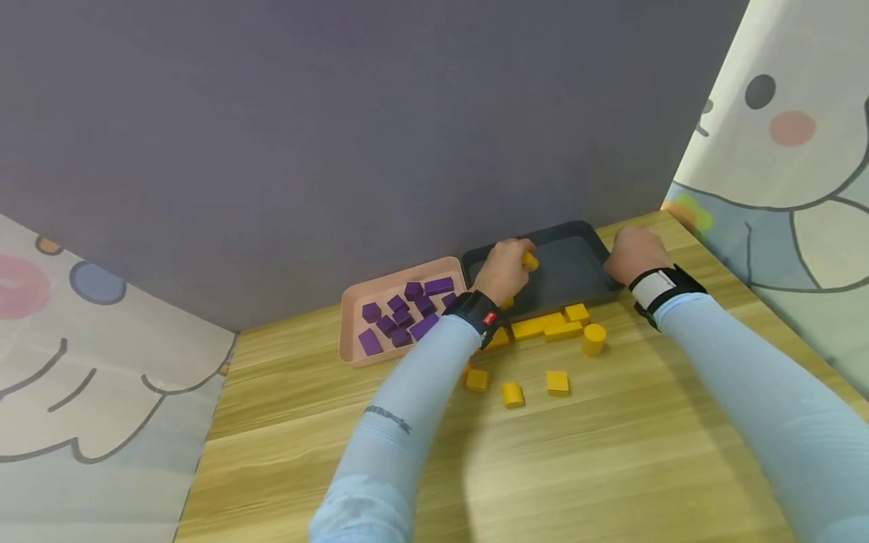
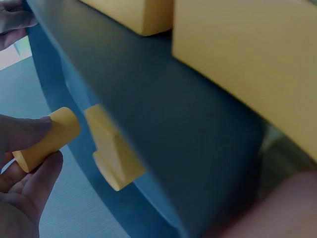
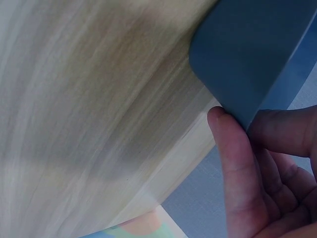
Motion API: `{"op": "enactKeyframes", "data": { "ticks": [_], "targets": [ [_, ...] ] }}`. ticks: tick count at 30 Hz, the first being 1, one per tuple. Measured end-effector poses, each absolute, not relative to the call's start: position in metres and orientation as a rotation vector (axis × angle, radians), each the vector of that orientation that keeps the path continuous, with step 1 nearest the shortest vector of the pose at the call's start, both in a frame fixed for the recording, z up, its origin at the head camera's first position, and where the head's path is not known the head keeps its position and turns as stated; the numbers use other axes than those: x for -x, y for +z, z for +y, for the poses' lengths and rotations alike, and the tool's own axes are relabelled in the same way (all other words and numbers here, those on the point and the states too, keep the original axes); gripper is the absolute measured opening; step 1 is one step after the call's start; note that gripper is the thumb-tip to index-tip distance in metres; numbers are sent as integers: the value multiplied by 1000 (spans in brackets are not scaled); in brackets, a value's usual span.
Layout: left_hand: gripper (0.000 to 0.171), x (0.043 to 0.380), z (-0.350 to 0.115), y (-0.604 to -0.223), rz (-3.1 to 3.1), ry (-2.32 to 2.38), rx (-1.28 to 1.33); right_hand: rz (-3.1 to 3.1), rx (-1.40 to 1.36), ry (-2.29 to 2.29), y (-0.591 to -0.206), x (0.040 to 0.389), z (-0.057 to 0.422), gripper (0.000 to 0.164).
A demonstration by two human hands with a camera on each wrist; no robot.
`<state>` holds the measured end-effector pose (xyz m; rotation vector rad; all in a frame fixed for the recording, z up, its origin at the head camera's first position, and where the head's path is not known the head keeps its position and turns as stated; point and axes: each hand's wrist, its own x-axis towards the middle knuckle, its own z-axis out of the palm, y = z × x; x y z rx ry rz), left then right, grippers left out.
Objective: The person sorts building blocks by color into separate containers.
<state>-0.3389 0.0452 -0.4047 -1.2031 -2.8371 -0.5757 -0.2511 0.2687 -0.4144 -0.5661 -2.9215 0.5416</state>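
Observation:
My left hand pinches a yellow cylinder block between thumb and fingers, over the dark blue-grey tray. Inside that tray, near its front left, lie yellow blocks, partly hidden by the wrist in the head view. At the tray's right end, my right hand grips the rim, with the thumb on one side of the wall and a finger on the other in the right wrist view. Along the tray's front edge lie long yellow blocks, and a yellow cylinder stands beside them.
A pink tray holding several purple blocks sits left of the dark tray. Loose yellow blocks lie in front on the wooden table. A grey wall rises behind both trays.

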Motion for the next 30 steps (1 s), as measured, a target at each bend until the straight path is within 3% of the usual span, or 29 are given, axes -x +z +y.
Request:
{"op": "enactKeyframes", "data": {
  "ticks": [30],
  "targets": [
    [45, 338, 20, -409, -2895, -516, 1143, -2923, 425, 584, -414, 260, 264, 25]
  ]
}}
